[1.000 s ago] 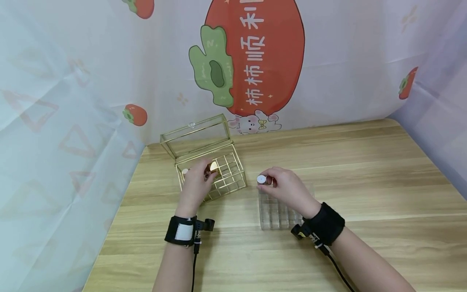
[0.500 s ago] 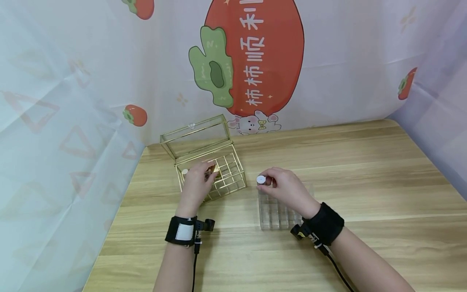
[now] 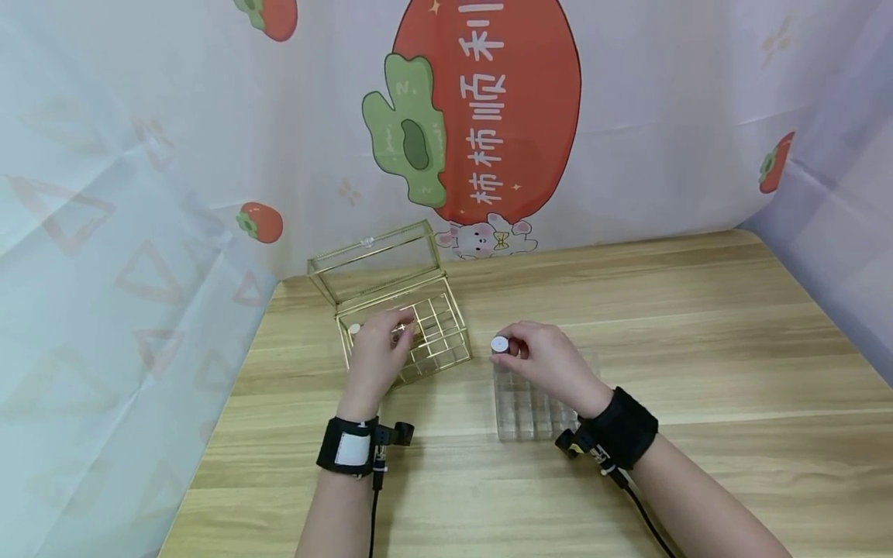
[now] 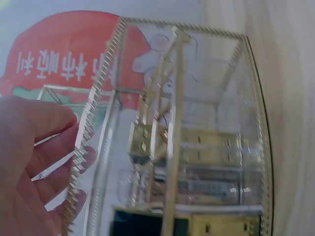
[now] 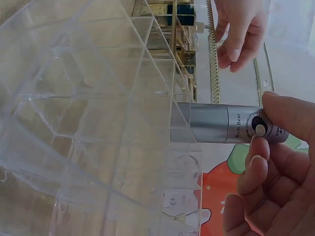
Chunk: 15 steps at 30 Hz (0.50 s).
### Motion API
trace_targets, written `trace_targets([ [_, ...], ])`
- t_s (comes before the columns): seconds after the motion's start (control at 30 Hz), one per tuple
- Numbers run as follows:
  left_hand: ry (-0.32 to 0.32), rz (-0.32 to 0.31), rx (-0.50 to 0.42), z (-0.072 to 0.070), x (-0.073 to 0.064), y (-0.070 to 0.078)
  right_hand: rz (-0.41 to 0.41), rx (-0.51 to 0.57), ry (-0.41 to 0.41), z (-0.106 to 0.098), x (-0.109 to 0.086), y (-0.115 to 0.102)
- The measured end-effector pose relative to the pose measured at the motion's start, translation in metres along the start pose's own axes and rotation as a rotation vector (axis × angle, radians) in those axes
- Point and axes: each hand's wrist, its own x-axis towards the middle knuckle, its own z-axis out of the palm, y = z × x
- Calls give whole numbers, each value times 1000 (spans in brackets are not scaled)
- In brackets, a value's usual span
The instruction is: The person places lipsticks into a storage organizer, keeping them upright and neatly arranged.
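My left hand (image 3: 377, 345) hovers over the gold-framed glass box (image 3: 456, 314), whose lid stands raised at the back. Its fingers are loosely bent and nothing shows between them in the right wrist view. Inside the box, a gold-coloured piece (image 4: 206, 147) and a dark square-ended piece (image 4: 138, 223) appear through the glass. With thumb and fingertips, my right hand (image 3: 547, 360) pinches the end of a silver lipstick tube (image 5: 211, 123) printed "Rich Bear". The tube's other end lies behind the wall of the clear divided organizer (image 3: 516, 415), at its far left corner.
A round white-topped item (image 3: 354, 328) stands in the left part of the gold-framed box. Gold dividers (image 3: 438, 325) form a grid at its right. Behind the wooden table (image 3: 663, 310) hangs a printed cloth (image 3: 649, 139). Cables trail from both wrist cameras.
The shiny gold piece that flashed by my left fingertips no longer shows brightly there; it appears to have gone lower into the box. My right hand and the lipstick tube stay almost still.
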Motion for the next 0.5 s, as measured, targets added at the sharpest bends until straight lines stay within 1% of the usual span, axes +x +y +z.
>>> trace_targets([
  [0.1, 22, 35, -19, -2, 0, 7, -10, 1, 7, -1, 0, 0],
  [0.27, 18, 101, -17, -4, 1, 18, -18, 17, 8, -1, 0, 0],
  [0.37, 10, 110, -25, -5, 1, 22, -26, 26, 6, 1, 0, 1],
  [0.5, 10, 101, -35, -6, 1, 22, -28, 37, 10, 3, -1, 1],
])
